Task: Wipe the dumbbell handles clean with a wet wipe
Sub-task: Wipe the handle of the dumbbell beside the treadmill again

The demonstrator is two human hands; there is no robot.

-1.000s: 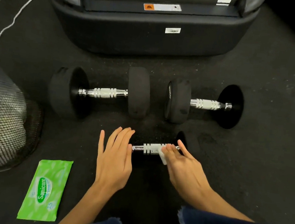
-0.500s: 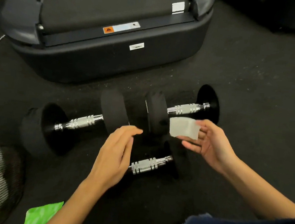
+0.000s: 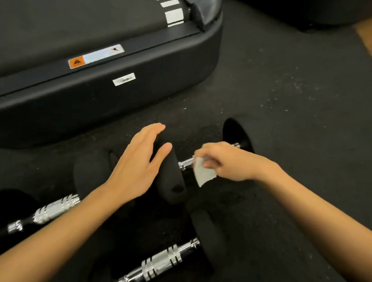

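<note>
Head view: right hand (image 3: 228, 161) pinches wet wipe (image 3: 203, 172) on far dumbbell handle (image 3: 186, 162), axis running toward treadmill's (image 3: 117, 94) right; left hand (image 3: 141, 159) open, steadying its near weight (image 3: 171, 173).

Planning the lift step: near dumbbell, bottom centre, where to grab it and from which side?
Grip the near dumbbell by its exposed knurled chrome handle, coming from above with fingers across the bar. It lies flat on the mat, and the wide black heads at both ends block endwise approach.

Single head cam, worn by the person, looked fwd and steeply down, close over both forearms, the dumbbells (image 3: 172, 178) and dark floor mat (image 3: 296, 105); treadmill base (image 3: 117, 94) upper left.
</note>
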